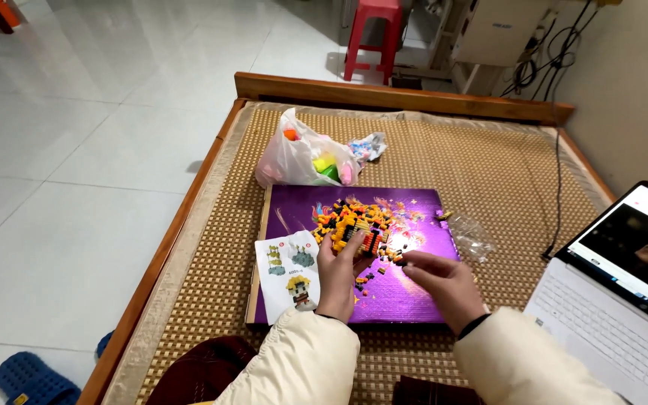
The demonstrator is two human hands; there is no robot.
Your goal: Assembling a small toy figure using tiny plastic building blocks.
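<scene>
Head view: left hand (337,271) grips a part-built block model (363,236) of orange, black & red bricks, held just above the purple board (406,292) at the edge of the loose brick pile (350,214); right hand (444,279) is pinched shut w/ fingertips (405,261) on a small dark brick beside the model, exact piece too small to tell. To do this step well, I'd judge: keep the model steady in the left hand, line the brick square over its studs before pressing, work low over the board so drops stay there, & check vs the instruction sheet (290,271) just left of the board.
</scene>
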